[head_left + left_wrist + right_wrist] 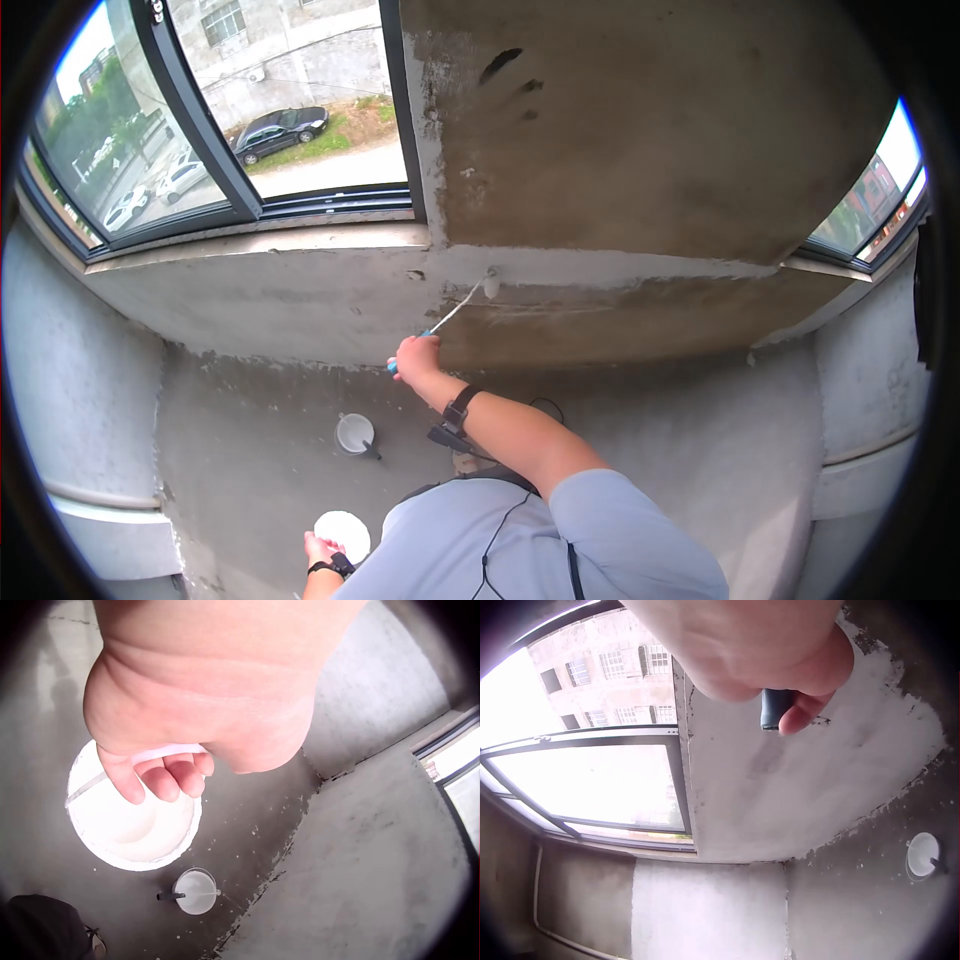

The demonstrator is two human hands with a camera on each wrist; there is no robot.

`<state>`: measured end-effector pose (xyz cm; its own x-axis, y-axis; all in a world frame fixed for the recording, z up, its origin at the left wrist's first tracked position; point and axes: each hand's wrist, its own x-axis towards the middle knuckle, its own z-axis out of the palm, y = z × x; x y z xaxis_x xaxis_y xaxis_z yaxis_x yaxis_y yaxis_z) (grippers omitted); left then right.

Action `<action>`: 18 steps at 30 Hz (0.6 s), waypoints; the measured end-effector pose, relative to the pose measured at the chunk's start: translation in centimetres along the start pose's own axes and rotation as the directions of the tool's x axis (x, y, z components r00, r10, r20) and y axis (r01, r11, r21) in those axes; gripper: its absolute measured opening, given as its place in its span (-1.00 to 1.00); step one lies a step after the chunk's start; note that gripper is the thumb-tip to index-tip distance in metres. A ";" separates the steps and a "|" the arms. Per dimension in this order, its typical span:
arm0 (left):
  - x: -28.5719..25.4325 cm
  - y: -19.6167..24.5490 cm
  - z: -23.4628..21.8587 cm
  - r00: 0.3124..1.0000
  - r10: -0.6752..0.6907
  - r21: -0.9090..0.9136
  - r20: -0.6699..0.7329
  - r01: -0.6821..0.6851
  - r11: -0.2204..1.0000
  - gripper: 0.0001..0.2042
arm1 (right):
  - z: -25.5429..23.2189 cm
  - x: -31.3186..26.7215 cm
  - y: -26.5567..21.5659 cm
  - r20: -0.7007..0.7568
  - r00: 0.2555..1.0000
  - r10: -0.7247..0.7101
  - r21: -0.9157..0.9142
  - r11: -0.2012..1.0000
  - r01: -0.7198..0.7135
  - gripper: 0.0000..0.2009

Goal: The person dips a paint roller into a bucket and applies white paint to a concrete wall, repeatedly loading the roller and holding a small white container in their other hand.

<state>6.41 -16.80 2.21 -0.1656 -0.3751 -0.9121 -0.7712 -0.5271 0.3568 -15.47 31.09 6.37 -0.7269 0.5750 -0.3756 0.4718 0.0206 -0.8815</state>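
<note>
My right hand [417, 360] grips a blue-handled paint roller [455, 308] by its handle. The roller's long rod is coated white, and its small white head lies against the wall [590, 262] below the window corner. In the right wrist view the dark handle end [775, 711] pokes out beneath the palm; the head is hidden there. Low at the left, my left hand [322, 549] holds a white bucket [345, 532]. The left wrist view shows its fingers [159, 782] curled round the bucket's handle, with white paint-like material inside.
A smaller white pail [355, 434] with a dark-handled tool in it stands on the grey floor [250, 430]. A dark-framed window [235, 190] is at the upper left, another [860, 215] at the far right. Bare brown wall [650, 130] adjoins the whitened part.
</note>
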 end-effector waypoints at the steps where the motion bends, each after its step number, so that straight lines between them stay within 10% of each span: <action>1: 0.3 -0.2 0.2 1.000 -0.005 0.003 0.001 0.005 1.000 -0.63 | -2.2 -1.1 -1.8 -0.003 1.000 0.002 -0.004 1.000 -0.002 -0.74; 3: 1.3 -0.3 0.8 0.999 -0.001 0.015 -0.042 0.002 1.000 -0.63 | -9.5 -5.0 -8.2 0.016 0.953 0.301 0.527 0.808 -0.264 -0.78; 18: -0.3 0.7 7.1 0.998 0.018 0.082 0.062 -0.023 0.996 -0.62 | -28.0 0.6 -2.0 -0.369 0.890 0.266 0.377 0.919 -0.119 -0.80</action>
<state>1.55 -11.67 1.33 -0.2177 -0.3365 -0.9162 -0.8151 -0.4536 0.3602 -2.87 54.28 15.88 -0.3374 0.8193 -0.4636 0.3315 -0.3575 -0.8731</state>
